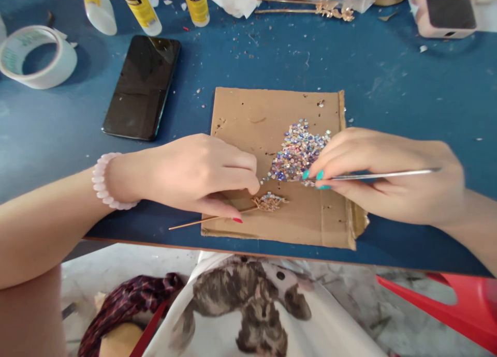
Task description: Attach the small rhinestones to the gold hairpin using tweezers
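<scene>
My left hand wears a pale pink bead bracelet and rests over the left part of a cardboard piece. Its thumb and fingers close about the thin stem of a gold hair stick, whose openwork head carries several small pale stones. In my right hand is a slim metal pair of tweezers, gripped between thumb and fingers. The tool's tip points left, at the lower edge of a heap of multicoloured rhinestones. Whether a stone sits in the tip is too small to tell.
A black phone lies left of the cardboard, with a tape roll beyond it. Glue bottles line the back left. More gold hair sticks lie at the back, and a pale pink device stands back right.
</scene>
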`<state>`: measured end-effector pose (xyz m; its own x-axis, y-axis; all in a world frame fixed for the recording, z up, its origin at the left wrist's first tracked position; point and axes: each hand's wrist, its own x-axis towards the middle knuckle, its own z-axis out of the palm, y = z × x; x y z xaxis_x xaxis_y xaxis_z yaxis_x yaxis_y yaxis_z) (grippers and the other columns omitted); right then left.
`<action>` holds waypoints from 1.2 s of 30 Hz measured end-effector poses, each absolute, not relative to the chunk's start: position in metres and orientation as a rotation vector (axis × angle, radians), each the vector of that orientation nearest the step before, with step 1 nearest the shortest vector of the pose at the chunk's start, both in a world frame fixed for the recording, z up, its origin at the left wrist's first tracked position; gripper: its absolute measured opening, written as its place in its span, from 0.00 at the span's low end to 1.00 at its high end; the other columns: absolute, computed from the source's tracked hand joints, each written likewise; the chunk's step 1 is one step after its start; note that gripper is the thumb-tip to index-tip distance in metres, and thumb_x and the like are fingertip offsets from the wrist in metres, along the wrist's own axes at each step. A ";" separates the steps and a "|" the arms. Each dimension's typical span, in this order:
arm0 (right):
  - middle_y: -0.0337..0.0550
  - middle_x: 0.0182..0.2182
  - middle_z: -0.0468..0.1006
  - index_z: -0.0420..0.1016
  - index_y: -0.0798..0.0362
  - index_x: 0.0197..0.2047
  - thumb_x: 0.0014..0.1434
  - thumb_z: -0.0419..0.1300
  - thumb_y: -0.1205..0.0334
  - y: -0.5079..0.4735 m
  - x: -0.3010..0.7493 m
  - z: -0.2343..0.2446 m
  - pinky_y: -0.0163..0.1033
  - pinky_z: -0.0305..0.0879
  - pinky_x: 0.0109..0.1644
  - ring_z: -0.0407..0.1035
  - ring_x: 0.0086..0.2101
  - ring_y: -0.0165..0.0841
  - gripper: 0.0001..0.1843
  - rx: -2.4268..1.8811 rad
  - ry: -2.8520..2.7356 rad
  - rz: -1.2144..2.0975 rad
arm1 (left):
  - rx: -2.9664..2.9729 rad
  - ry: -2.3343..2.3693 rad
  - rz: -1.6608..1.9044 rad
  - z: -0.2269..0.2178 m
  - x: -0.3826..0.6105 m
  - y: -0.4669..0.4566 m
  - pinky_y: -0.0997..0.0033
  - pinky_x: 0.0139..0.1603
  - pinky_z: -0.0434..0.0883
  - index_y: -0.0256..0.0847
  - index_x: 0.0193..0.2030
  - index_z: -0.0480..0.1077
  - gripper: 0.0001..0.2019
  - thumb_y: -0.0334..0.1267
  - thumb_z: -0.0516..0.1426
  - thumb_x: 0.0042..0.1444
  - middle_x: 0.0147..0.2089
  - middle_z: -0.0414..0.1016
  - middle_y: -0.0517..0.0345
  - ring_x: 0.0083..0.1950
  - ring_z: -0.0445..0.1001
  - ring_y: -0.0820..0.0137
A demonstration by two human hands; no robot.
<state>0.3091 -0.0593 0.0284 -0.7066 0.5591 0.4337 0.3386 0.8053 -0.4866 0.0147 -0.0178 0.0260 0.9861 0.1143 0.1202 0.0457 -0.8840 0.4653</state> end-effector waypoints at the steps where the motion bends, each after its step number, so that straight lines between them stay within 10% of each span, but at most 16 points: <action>1: 0.39 0.31 0.81 0.72 0.47 0.40 0.62 0.61 0.76 -0.060 0.308 0.029 0.41 0.76 0.39 0.78 0.34 0.32 0.12 -0.629 -2.432 0.521 | 2.653 0.111 0.199 0.026 0.014 -0.018 0.69 0.35 0.64 0.39 0.47 0.71 0.10 0.44 0.60 0.69 0.40 0.77 0.50 0.36 0.75 0.67; 36: 0.39 0.35 0.80 0.70 0.49 0.43 0.69 0.57 0.72 -0.068 0.311 0.028 0.43 0.76 0.44 0.75 0.39 0.30 0.07 -0.676 -2.478 0.666 | 2.700 0.096 0.160 0.031 0.014 -0.021 0.67 0.37 0.64 0.39 0.43 0.69 0.09 0.41 0.54 0.72 0.40 0.75 0.52 0.37 0.72 0.66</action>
